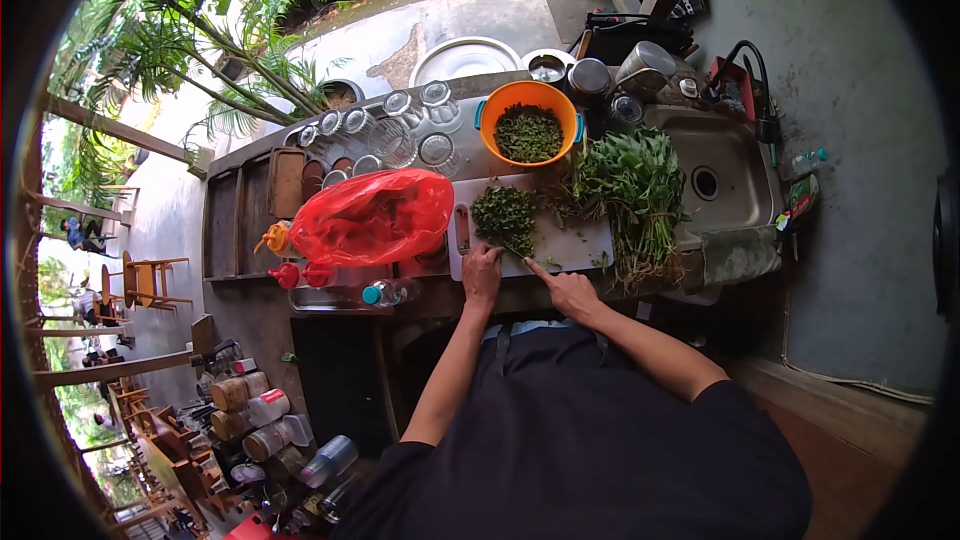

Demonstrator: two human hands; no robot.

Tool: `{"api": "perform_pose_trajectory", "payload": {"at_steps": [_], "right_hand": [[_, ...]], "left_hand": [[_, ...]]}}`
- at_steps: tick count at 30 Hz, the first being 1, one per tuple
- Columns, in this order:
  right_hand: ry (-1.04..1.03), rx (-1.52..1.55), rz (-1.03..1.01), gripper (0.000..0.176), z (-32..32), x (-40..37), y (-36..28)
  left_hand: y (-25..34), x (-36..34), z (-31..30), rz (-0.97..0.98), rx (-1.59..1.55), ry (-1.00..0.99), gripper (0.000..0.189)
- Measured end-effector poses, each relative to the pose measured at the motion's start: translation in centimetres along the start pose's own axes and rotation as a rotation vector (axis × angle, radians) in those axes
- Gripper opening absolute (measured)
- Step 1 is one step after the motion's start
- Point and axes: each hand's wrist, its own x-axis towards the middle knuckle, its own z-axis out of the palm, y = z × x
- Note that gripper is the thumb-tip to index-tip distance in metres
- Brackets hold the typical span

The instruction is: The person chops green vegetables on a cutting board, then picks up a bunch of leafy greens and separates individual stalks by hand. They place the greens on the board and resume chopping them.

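My left hand [482,274] has its fingers drawn in narrow, pinching the near side of the chopped greens [504,218], which sit in a heap on the left half of the cutting board [578,250]. My right hand [573,294] is mostly closed with its forefinger stretched toward the left; I can't tell what it grips, though its pose suggests a small blade. If so, I'd tuck the left fingertips back, steer with that forefinger and use short, level strokes. Both wrists cross the front edge of the bench [521,291], so I'd work slightly farther in. The red bag [372,217] crowds the left, the orange bowl [521,92] stands beyond, and the leafy bunch [637,190] overlaps the right edge; the scrap-strewn right half offers most room.
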Motion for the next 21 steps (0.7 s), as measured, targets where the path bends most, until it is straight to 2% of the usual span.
{"api": "perform_pose_trajectory", "payload": {"at_steps": [3,6,14,21], "right_hand": [[-0.024,0.037,0.007,0.080,-0.9,-0.1,-0.4],[-0.036,0.049,0.004,0.078,-1.5,-0.2,-0.7],[0.023,0.044,-0.056,0.069,-1.2,0.4,-0.9],[0.019,0.056,-0.035,0.068,-1.7,0.2,-1.2]], "left_hand": [[-0.1,0.0,-0.1,0.026,-0.029,0.014,0.012],[0.0,0.1,0.0,-0.029,-0.095,0.040,0.012],[-0.3,0.4,0.6,-0.125,-0.011,-0.008,0.011],[0.6,0.6,0.1,-0.084,-0.019,-0.010,0.010]]}}
